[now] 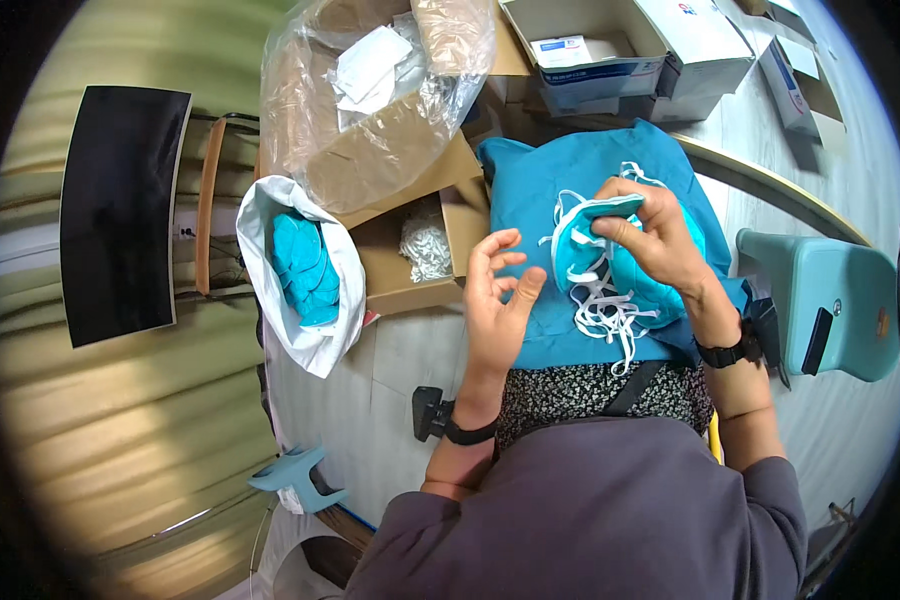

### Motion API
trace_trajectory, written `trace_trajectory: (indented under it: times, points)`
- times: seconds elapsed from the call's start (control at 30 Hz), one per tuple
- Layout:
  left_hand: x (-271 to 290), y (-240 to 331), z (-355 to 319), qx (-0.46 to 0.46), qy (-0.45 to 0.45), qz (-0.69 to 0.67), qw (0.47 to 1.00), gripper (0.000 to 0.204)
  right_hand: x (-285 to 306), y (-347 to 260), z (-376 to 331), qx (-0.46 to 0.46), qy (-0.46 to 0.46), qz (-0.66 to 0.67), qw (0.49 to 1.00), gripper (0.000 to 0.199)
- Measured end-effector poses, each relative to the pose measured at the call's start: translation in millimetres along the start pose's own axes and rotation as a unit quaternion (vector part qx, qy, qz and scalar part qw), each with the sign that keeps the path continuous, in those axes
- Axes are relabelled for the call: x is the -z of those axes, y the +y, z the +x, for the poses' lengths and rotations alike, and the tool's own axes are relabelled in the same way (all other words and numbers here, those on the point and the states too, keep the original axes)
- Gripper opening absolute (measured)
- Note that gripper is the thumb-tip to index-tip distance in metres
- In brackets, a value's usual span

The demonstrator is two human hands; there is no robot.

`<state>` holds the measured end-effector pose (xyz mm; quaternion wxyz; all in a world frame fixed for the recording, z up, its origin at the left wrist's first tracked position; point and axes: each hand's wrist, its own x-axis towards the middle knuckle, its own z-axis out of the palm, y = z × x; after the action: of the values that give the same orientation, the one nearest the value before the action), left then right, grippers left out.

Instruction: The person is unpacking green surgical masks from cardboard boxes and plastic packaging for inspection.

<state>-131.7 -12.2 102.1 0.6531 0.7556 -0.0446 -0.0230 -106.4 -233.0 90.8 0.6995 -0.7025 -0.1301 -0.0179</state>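
Note:
Over the blue cloth (535, 330) across my lap, my right hand (660, 232) pinches a teal face mask (573, 247) between thumb and fingers. White loops or ties hang from it. Beneath and beside my right hand lie more teal masks (685, 292), with a tangle of white straps (610, 312) at their left; where one piece ends and another begins is hard to tell. My left hand (500, 305) is held up left of the mask, fingers apart and curved, touching nothing. Each wrist wears a black strap with a small device.
A white bag (342, 300) of teal mask pieces (305, 265) stands left. Next to it, a cardboard box (390, 290) holds white straps (427, 245). Farther off are a plastic-lined carton (355, 165) and an open white-and-blue box (605, 80). A teal stool (850, 310) stands right.

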Motion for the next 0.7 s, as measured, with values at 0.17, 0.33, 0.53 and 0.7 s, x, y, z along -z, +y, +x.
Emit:
trace_trajectory:
  times: [0.17, 0.33, 0.53, 0.7]
  points:
    - [-8.2, 11.5, 8.1, -0.011, -0.071, 0.032, 0.997, 0.019, -2.0, 2.9, 1.7, -0.035, -0.008, 0.018, 0.999, 0.016]
    - [-18.9, 16.6, 10.9, -0.004, -0.019, 0.024, 1.000, 0.009, -15.4, -3.3, 6.4, 0.128, 0.243, -0.189, 0.943, 0.026]
    - [-25.3, 15.3, 8.9, -0.106, -0.016, 0.124, 0.986, 0.004, -21.4, -2.4, 1.9, 0.143, 0.067, -0.166, 0.973, 0.016]
    - [-12.7, 21.9, -2.7, -0.120, 0.005, 0.133, 0.984, 0.004, -10.2, 17.5, 12.5, 0.205, 0.141, -0.298, 0.921, 0.017]
